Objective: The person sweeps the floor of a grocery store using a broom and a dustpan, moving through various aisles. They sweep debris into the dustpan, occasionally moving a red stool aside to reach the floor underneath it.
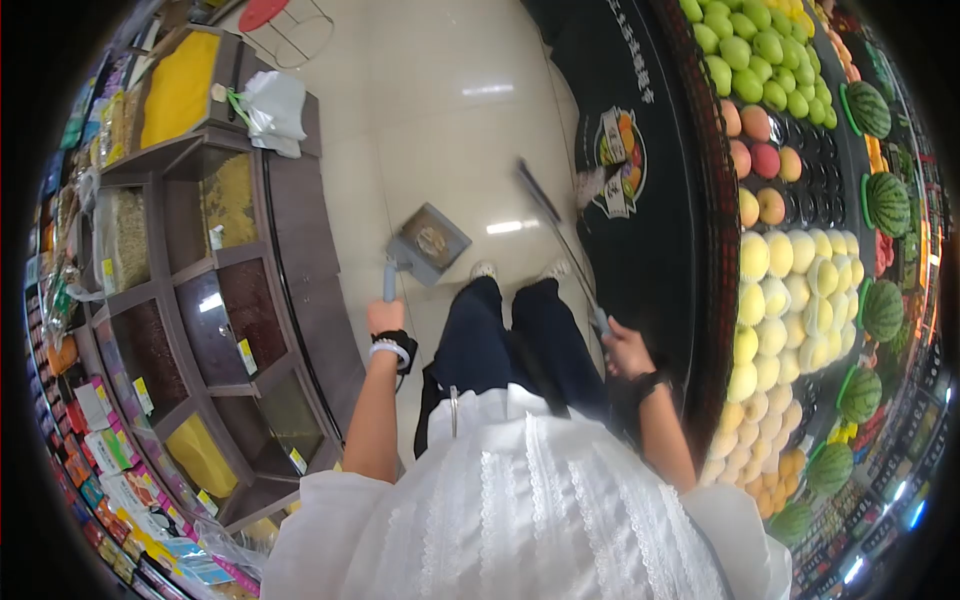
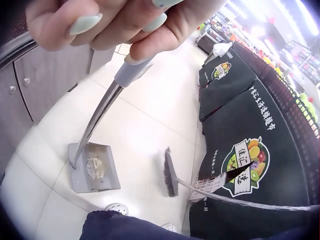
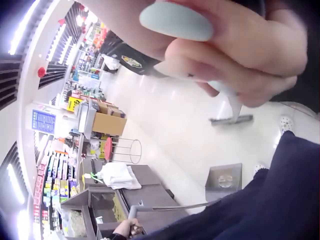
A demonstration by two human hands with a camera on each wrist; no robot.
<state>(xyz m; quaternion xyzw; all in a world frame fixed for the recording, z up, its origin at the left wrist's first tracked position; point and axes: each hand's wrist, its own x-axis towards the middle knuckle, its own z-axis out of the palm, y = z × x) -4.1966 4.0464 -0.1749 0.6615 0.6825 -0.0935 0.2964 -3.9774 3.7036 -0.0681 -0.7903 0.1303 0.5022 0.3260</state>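
Observation:
My left hand (image 1: 385, 318) grips the handle of a grey dustpan (image 1: 416, 262), with brownish debris inside its pan. In the left wrist view, the left fingers (image 2: 107, 25) curl round the handle top and the dustpan (image 2: 79, 182) is low on the left. My right hand (image 1: 628, 352) holds a long-handled broom, its dark head (image 1: 538, 190) to the right of the dustpan and apart from it. The right wrist view has the right fingers (image 3: 225, 55) curled round the broom handle, the broom head (image 3: 232, 120) and the dustpan (image 3: 212, 192) beyond.
Bulk-food bins (image 1: 160, 290) line the left side, with a white plastic bag (image 1: 275, 110) on top. A black-draped fruit stand (image 1: 640, 260) runs along the right. A red stool (image 1: 262, 14) stands ahead on the left of the tiled floor (image 1: 420, 110). Two shoes show behind the dustpan.

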